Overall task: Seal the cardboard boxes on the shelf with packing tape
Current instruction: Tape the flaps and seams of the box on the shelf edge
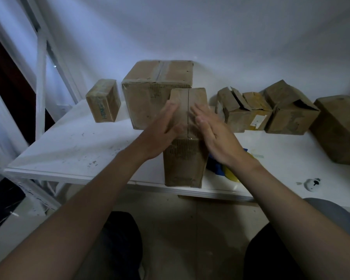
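Observation:
A tall narrow cardboard box stands at the front edge of the white shelf. Its two top flaps are folded down and meet along a centre seam. My left hand lies flat on the left flap, fingers straight and together. My right hand lies flat on the right flap beside the seam. Neither hand holds anything. A blue and yellow tape dispenser lies on the shelf right of the box, partly hidden by my right wrist.
Behind stands a large taped box and a small closed box to its left. To the right sit several boxes, two with raised flaps. A small white round object lies at the front right.

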Motion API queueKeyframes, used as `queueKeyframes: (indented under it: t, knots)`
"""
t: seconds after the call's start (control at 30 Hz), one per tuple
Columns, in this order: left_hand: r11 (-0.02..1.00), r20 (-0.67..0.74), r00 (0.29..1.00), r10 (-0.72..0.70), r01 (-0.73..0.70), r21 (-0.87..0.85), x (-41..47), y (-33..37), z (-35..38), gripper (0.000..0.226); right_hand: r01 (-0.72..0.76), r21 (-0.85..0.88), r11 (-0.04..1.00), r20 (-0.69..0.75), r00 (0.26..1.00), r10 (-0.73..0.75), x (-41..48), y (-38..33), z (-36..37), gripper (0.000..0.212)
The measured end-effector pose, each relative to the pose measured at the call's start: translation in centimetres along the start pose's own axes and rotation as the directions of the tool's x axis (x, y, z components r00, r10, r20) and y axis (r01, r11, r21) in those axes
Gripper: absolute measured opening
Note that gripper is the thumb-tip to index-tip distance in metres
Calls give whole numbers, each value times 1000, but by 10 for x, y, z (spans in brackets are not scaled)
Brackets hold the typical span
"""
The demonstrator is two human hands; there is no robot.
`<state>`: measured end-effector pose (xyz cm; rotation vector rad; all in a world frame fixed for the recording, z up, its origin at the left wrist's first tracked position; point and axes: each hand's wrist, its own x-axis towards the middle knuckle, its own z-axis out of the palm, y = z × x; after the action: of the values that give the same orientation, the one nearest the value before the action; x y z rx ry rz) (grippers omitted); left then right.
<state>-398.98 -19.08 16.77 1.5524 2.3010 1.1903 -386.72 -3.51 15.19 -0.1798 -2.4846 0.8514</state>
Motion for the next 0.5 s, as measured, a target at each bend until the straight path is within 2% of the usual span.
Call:
queueKeyframes:
  t: [0.1, 0.3, 0.37, 0.5]
  knots:
    - [993, 91, 995, 32, -42, 111, 3, -8, 2, 84, 80, -82, 993, 18, 997, -79, 5, 4, 14, 63]
    - [991, 77, 990, 120, -124, 41, -3, -28, 4, 81, 239, -91, 967, 2, 971, -239, -1, 28, 14, 66]
    - [995, 51, 994, 101, -100, -11, -6, -29, 6, 83, 252, -88, 964, 35, 968, -249, -5, 32, 9, 68]
    - [996, 44, 997, 61, -57, -71, -19, -36, 12, 91, 220, -184, 958, 74, 975, -210, -13, 39, 3, 86]
